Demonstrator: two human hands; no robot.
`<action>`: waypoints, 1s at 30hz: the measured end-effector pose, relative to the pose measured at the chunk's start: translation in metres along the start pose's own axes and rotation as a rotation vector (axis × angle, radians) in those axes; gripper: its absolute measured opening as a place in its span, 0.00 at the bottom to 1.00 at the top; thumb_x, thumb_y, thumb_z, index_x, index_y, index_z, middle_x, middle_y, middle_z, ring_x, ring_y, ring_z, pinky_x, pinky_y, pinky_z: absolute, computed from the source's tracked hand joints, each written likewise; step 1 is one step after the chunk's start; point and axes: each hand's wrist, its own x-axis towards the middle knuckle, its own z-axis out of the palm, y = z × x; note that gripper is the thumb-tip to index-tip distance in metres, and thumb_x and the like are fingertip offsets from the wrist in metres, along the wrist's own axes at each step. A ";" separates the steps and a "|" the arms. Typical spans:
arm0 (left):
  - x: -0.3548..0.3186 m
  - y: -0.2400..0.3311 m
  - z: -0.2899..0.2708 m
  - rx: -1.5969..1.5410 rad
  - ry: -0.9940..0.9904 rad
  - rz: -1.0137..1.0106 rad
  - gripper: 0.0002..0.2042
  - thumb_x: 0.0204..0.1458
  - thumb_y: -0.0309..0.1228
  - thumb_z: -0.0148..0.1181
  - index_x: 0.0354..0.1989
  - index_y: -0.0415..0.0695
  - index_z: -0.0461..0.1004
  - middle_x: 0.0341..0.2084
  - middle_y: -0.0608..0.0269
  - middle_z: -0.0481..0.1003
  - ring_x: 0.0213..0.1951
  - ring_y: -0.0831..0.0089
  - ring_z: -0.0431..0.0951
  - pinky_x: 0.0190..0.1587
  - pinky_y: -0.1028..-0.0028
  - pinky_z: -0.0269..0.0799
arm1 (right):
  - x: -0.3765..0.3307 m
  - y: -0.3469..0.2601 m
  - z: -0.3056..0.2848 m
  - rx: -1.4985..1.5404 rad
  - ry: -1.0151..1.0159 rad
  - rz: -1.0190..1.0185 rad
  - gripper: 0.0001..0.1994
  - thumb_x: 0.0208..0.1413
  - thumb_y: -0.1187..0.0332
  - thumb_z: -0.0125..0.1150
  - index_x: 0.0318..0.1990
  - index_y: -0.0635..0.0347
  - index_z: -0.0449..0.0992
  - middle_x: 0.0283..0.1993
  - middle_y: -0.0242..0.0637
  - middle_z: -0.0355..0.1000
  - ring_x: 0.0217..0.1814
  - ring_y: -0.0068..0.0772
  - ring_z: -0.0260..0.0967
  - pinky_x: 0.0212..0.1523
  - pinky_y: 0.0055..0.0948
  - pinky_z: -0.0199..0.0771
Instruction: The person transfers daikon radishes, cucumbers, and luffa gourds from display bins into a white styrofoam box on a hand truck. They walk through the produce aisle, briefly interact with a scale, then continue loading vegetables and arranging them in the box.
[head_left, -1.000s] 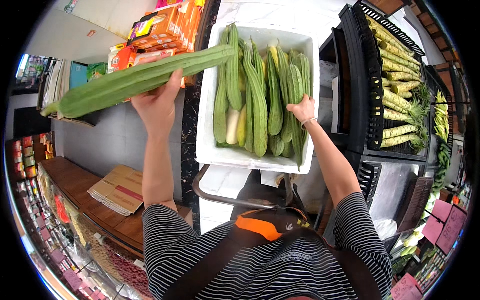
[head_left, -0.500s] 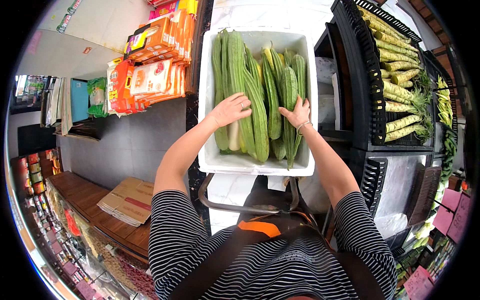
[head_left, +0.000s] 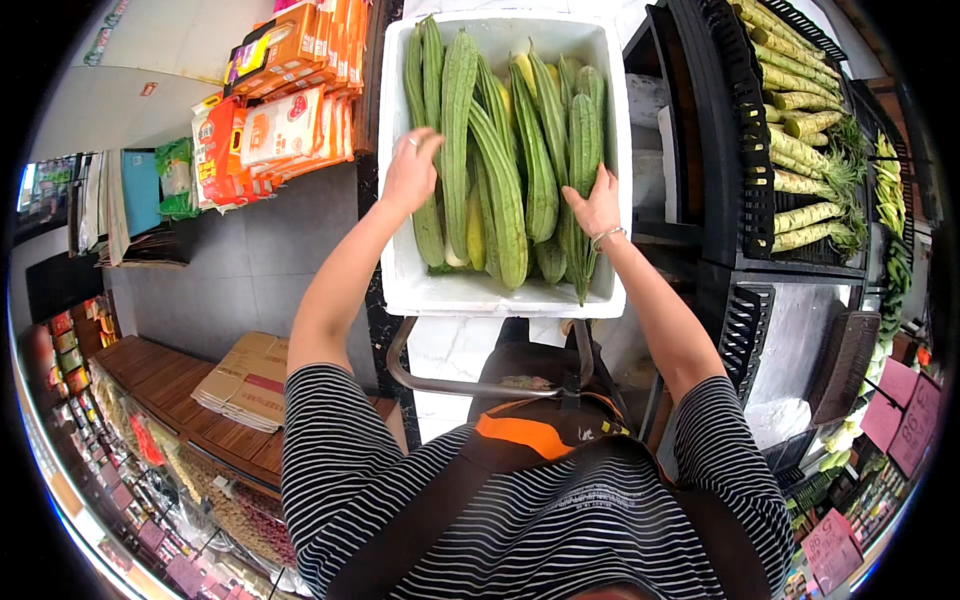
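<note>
Loosely bent, the fingers [head_left: 427, 141] of the left hand [head_left: 405, 180] lie over the leftmost ridged gourds [head_left: 455, 150], one of them wearing a ring; whether they grip anything, I cannot tell. The right hand [head_left: 597, 210] has its thumb and fingers apart, set to either side of a ridged gourd near the right wall; how firmly it presses cannot be made out. All the long green gourds lie roughly lengthwise, side by side and partly overlapping, inside a white foam box [head_left: 500, 303], with a yellow vegetable [head_left: 476, 232] showing between them. A bent metal handle [head_left: 480, 388] sits between the box and the person. To the right, a black crate [head_left: 748, 165] holds thick pale-green stems [head_left: 800, 103]. To the left are stacked orange packets [head_left: 290, 58] and, nearer the person, flattened cardboard [head_left: 245, 382] on a brown wooden table [head_left: 165, 393].
</note>
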 end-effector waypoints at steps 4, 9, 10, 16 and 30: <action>0.045 -0.033 0.032 -0.218 0.213 -0.589 0.15 0.51 0.27 0.50 0.48 0.38 0.68 0.48 0.46 0.67 0.51 0.48 0.68 0.53 0.61 0.65 | -0.021 -0.013 0.002 -0.079 -0.007 0.066 0.43 0.44 0.58 0.65 0.61 0.75 0.49 0.60 0.70 0.50 0.62 0.66 0.51 0.62 0.45 0.54; 0.091 -0.025 0.037 -0.065 -0.020 -0.916 0.22 0.51 0.40 0.52 0.50 0.38 0.68 0.47 0.43 0.68 0.50 0.49 0.70 0.52 0.58 0.66 | -0.046 -0.014 -0.001 -0.114 -0.014 0.074 0.41 0.44 0.60 0.64 0.60 0.76 0.50 0.60 0.70 0.49 0.62 0.67 0.49 0.62 0.48 0.52; 0.093 -0.020 0.037 -0.017 -0.015 -0.920 0.23 0.51 0.42 0.53 0.50 0.38 0.68 0.47 0.42 0.68 0.50 0.50 0.70 0.52 0.58 0.66 | -0.050 -0.012 -0.002 -0.121 -0.015 0.070 0.41 0.44 0.60 0.64 0.60 0.76 0.51 0.60 0.70 0.49 0.62 0.67 0.49 0.62 0.48 0.52; 0.092 -0.054 0.040 -0.099 0.072 -0.668 0.26 0.44 0.41 0.58 0.50 0.39 0.70 0.45 0.43 0.71 0.51 0.50 0.68 0.54 0.61 0.64 | -0.060 -0.016 -0.009 -0.088 -0.043 0.074 0.39 0.44 0.62 0.64 0.59 0.76 0.53 0.60 0.69 0.50 0.61 0.66 0.50 0.62 0.48 0.53; 0.102 -0.017 -0.025 -0.092 -0.103 -0.528 0.35 0.51 0.34 0.50 0.64 0.33 0.43 0.52 0.28 0.58 0.48 0.38 0.70 0.52 0.54 0.67 | -0.056 -0.015 -0.008 -0.088 -0.010 0.065 0.35 0.43 0.64 0.63 0.56 0.74 0.56 0.58 0.66 0.53 0.58 0.65 0.54 0.58 0.48 0.56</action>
